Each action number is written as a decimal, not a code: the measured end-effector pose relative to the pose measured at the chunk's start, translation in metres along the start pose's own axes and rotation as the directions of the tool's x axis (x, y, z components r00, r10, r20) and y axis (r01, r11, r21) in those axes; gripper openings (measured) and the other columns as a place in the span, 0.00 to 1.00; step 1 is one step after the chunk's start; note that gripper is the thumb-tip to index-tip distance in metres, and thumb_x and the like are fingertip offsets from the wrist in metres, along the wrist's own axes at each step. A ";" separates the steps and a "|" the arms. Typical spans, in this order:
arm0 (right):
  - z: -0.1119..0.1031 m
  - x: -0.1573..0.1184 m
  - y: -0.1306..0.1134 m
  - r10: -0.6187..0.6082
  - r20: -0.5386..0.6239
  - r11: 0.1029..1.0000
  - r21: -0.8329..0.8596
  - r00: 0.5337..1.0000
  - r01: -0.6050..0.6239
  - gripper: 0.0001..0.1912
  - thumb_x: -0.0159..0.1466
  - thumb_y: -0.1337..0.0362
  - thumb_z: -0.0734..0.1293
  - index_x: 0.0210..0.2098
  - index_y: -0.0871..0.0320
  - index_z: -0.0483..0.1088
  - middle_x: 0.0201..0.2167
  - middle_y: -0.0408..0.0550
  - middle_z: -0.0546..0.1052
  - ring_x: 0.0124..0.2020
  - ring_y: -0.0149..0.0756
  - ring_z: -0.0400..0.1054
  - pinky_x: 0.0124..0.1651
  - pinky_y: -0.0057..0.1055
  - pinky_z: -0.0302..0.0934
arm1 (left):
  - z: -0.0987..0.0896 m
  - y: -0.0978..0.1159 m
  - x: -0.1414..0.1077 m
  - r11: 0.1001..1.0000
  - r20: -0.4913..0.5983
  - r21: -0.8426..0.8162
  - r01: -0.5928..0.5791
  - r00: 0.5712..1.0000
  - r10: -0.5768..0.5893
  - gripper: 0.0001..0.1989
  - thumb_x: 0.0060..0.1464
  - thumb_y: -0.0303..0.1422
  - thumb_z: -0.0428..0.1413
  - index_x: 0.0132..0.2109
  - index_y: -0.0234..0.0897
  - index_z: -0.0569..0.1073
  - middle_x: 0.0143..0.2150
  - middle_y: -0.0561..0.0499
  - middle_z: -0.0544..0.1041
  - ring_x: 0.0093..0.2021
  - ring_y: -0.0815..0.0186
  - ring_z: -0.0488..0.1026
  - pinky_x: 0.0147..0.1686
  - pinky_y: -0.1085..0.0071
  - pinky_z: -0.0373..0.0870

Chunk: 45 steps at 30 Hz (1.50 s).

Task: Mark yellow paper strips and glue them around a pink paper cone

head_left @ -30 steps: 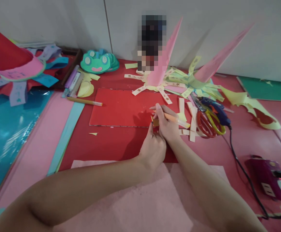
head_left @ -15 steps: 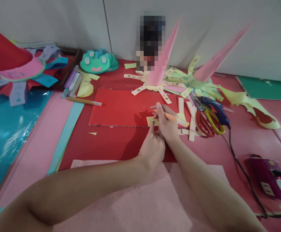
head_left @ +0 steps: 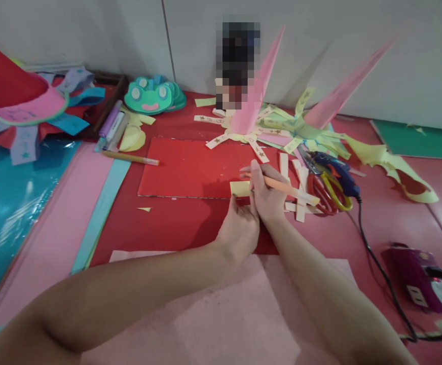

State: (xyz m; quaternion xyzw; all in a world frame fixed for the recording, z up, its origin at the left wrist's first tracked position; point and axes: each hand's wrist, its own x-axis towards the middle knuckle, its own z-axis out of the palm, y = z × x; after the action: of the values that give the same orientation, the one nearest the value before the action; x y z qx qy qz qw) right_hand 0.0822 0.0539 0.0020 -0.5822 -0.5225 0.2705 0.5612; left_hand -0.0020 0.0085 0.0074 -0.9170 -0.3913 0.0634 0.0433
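Note:
My right hand is closed round an orange pen, whose pale, yellow-tipped end points right. Beside it, touching, my left hand has its fingers curled and its thumb at the edge of a small pale yellow paper strip. The strip lies over the lower edge of a red board, partly hidden by my hands. Cream paper strips lie crossed just right of my right hand. Behind the board stands a pink paper cone with printed strips round its base.
Scissors and a blue glue gun lie right, its cord near a purple power box. A second pink cone stands behind. Green frog cutouts, markers, a mustard pen and a red hat are left.
My right hand has shifted slightly right, and the pen's rear end has swung right and down. More of the yellow strip shows. My left hand has hardly moved.

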 end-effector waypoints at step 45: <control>0.003 0.007 0.017 0.049 0.204 0.994 -0.109 0.978 -0.027 0.19 0.59 0.57 0.63 0.17 0.56 0.55 0.11 0.35 0.60 0.15 0.24 0.58 0.21 0.24 0.53 | 0.004 0.003 0.000 1.000 -0.112 -0.005 0.008 0.994 -0.009 0.12 0.48 0.21 0.45 0.31 0.24 0.73 0.22 0.44 0.73 0.26 0.60 0.73 0.49 0.54 0.65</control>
State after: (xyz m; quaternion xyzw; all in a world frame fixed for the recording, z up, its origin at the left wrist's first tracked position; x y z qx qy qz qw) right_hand 0.0869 0.0640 -0.0128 -0.5899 -0.5801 0.3121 0.4670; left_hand -0.0005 0.0066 0.0031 -0.9176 -0.3923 0.0107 0.0636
